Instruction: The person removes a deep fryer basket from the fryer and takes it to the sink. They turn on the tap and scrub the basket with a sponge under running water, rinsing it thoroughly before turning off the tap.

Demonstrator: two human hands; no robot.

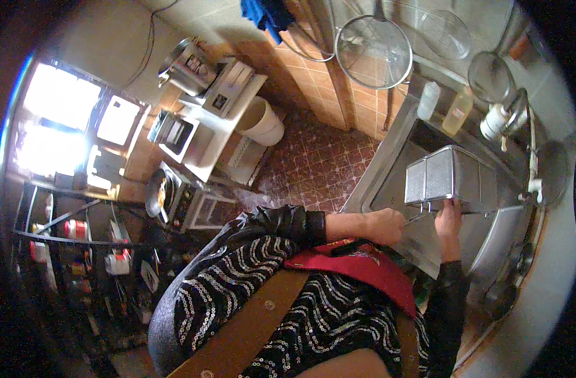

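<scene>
A rectangular wire-mesh frying basket (429, 177) is held tilted over a stainless-steel sink (377, 189). My left hand (387, 227) is closed in a fist around the end of its thin metal handle (415, 217). Near the point where handle and basket meet, my right hand (448, 222) grips the basket's edge. Its fingers are partly hidden behind the mesh. Dark sleeves cover both forearms, the left one pushed up.
Behind the sink stand a clear bottle (428, 100) and a bottle of yellowish liquid (458, 113). Round strainers (374, 52) hang above. A white bucket (262, 123) sits beside a table, with a frying pan (158, 193) on a stove farther left. A tap (535, 184) projects at right.
</scene>
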